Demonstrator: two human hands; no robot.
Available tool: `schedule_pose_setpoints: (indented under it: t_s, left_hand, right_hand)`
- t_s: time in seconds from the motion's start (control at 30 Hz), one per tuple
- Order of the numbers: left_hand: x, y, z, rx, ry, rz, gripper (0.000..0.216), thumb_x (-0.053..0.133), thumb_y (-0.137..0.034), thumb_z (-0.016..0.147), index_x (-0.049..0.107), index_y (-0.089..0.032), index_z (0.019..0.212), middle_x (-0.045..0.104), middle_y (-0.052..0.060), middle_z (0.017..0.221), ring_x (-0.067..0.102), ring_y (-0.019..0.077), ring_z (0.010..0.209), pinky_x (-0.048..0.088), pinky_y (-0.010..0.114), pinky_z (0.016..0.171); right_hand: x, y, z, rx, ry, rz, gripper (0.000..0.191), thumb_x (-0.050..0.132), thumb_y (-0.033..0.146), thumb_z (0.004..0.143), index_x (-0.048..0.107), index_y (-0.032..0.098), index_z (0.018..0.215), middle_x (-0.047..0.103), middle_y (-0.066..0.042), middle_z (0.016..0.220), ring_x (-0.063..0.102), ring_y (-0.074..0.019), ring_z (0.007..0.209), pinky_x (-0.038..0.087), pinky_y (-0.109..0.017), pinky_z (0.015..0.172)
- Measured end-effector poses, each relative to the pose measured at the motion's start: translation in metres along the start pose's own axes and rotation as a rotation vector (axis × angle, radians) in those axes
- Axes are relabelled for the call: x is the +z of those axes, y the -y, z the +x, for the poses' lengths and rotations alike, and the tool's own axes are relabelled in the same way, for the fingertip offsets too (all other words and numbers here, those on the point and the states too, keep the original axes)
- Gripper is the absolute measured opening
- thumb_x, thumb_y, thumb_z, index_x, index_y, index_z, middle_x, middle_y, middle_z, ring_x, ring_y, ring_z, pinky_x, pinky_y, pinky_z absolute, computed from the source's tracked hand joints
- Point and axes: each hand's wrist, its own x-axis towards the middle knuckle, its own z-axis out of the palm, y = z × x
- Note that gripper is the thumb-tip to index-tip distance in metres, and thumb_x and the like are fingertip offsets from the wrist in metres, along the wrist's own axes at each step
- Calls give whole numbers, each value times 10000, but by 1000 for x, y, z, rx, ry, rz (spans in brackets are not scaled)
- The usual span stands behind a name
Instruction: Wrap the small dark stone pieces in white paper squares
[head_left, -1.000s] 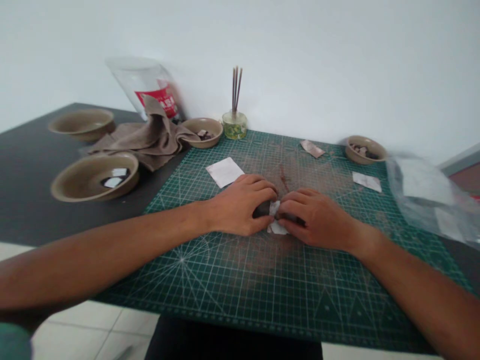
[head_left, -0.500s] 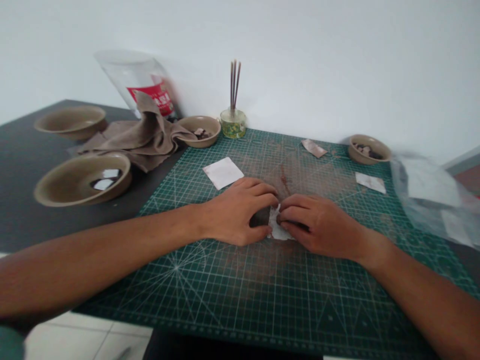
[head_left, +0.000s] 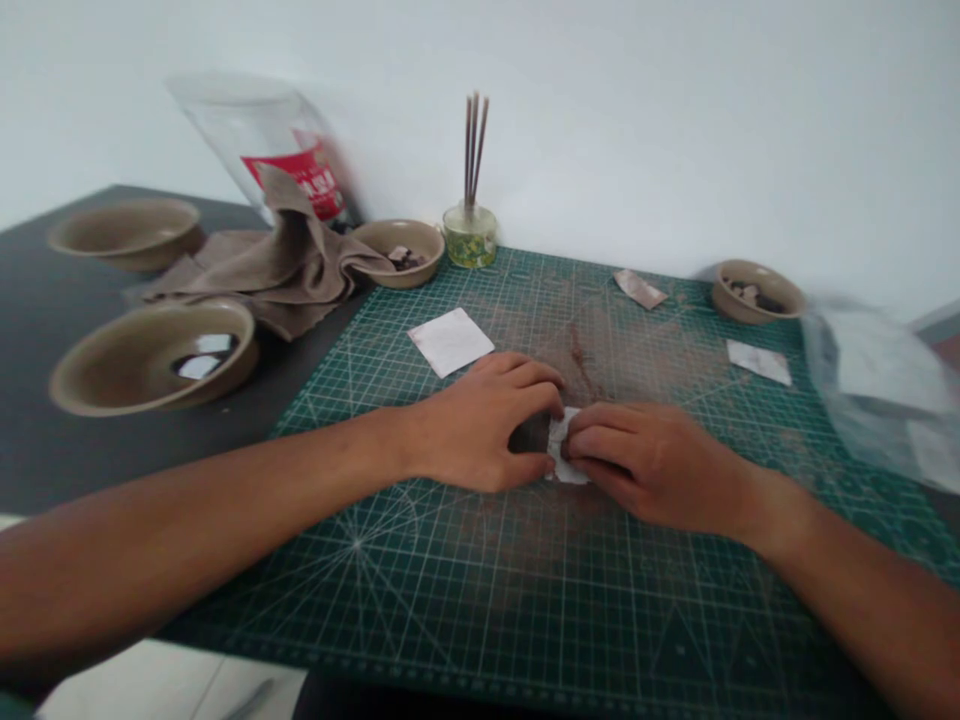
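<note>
A small, worn white piece of paper (head_left: 558,447) lies flat on the green cutting mat (head_left: 480,580), mostly under my hands. With thumb and fingertips at its left edge, my left hand (head_left: 491,425) holds it against the mat. My right hand (head_left: 645,455) is closed, its fingers pinched together low over the paper's right part. Whatever is in that pinch is hidden by the fingers. Brown dust (head_left: 577,355) is spread over the mat around both hands. Just beyond my left hand lies a larger white paper square (head_left: 451,342).
At left are two bowls (head_left: 82,375) (head_left: 124,235), a brown cloth (head_left: 247,270) and a clear tub (head_left: 232,130). Bowls with small pieces stand at back (head_left: 420,235) and right (head_left: 757,290), near a reed diffuser (head_left: 470,238), paper pieces (head_left: 639,289) (head_left: 757,361) and a plastic bag (head_left: 877,380).
My right hand has shifted slightly on the paper, its fingers covering a different part of it. My left hand keeps its hold. The whole view has tilted a little.
</note>
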Motion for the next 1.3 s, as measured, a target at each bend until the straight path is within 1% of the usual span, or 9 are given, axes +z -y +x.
schedule_pose_setpoints:
  t_s: [0.2,0.4,0.53,0.73,0.9,0.97,1.07,1.2,1.3]
  left_hand:
    - [1,0,0,-14,-10,4,373,693,-392,789,629,-206,1106,564,84,1311,488,295,1232,338,456,1079]
    - [3,1,1,-18,-4,9,361,678,-403,797,620,-198,1088,558,91,1310,484,303,1223,339,463,1070]
    - [3,1,0,-19,-8,15,360,677,-405,795,617,-195,1081,550,95,1320,482,309,1221,341,471,1063]
    - [3,1,0,-18,-8,-5,373,673,-421,800,618,-210,1103,552,87,1317,465,315,1244,323,480,1074]
    - [2,1,0,-35,-3,2,386,688,-433,791,618,-204,1094,547,91,1319,464,315,1241,326,473,1071]
    - [2,0,0,-38,3,2,388,689,-444,793,620,-205,1091,545,91,1320,460,317,1244,327,473,1070]
    - [2,0,0,-31,3,11,386,687,-451,800,620,-200,1084,545,94,1316,459,317,1246,323,475,1074]
    - [2,-1,-1,-27,-5,23,377,695,-455,798,618,-200,1065,545,93,1314,456,321,1250,324,476,1076]
    - [3,-1,-1,-28,-3,21,381,688,-461,806,616,-205,1078,539,92,1328,453,322,1257,325,478,1074]
  right_hand:
    - [-2,-4,-2,115,-54,-50,146,506,203,972,645,175,1007,670,-72,1040,641,-191,905,493,-320,793]
    - [2,1,2,41,-27,-52,124,528,198,959,645,181,996,673,-71,1032,638,-191,892,493,-316,781]
    - [0,2,3,161,-74,-110,172,481,214,984,642,160,1006,673,-98,1038,639,-212,923,499,-341,805]
    - [-3,1,0,22,17,-39,143,506,197,964,648,183,977,677,-68,1005,641,-184,856,496,-317,751]
    - [-4,0,0,169,-41,-119,175,478,218,985,644,165,995,677,-91,1021,644,-204,879,494,-333,757]
    - [-7,-2,-2,141,15,-97,161,487,215,979,642,174,992,676,-77,1014,643,-196,862,492,-328,753]
    - [-9,-3,-4,21,80,-56,142,510,205,967,646,193,1005,677,-57,1021,641,-188,867,487,-323,763]
    - [-7,-3,-4,110,-24,-115,174,487,234,986,651,189,1021,684,-76,1037,648,-204,914,494,-334,792]
    - [-7,-4,-3,112,-12,-103,176,485,236,986,654,192,1010,686,-71,1024,650,-196,885,502,-330,780]
